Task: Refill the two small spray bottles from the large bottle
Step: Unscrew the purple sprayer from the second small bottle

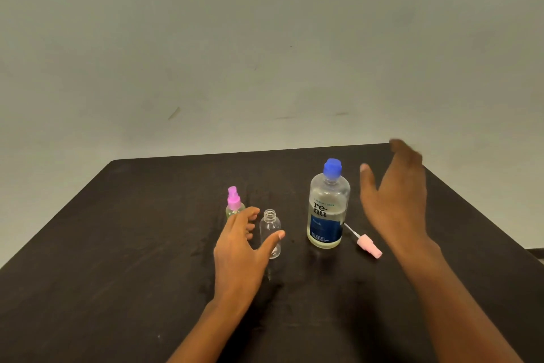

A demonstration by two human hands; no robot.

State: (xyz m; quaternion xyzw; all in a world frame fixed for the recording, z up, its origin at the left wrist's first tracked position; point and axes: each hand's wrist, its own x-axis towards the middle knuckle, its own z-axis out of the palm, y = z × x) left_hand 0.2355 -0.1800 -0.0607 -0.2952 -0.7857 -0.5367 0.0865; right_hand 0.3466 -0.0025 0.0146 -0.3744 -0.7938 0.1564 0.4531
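Your left hand (pixel 241 242), fingers spread, cups the uncapped clear small bottle (pixel 270 233) at frame centre without gripping; your right hand (pixel 394 201) hovers spread beside the blue-capped large bottle (pixel 328 209).

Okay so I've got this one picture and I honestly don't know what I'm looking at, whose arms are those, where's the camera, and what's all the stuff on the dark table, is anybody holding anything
There is no machine here. The arms belong to a person wearing a wide-angle camera on the head, so you look forward and down over their own hands at a dark table against a pale wall.

On the table stand three bottles. The large bottle has a blue cap still on and is partly full of clear liquid. The empty small bottle stands open, without its top. Its pink spray top lies on the table to the right of the large bottle. Farther left stands the capped small bottle, with a pink sprayer on.

Nothing is held. The left hand is open around the empty bottle, and contact is unclear. The right hand is open beside the large bottle, blurred.
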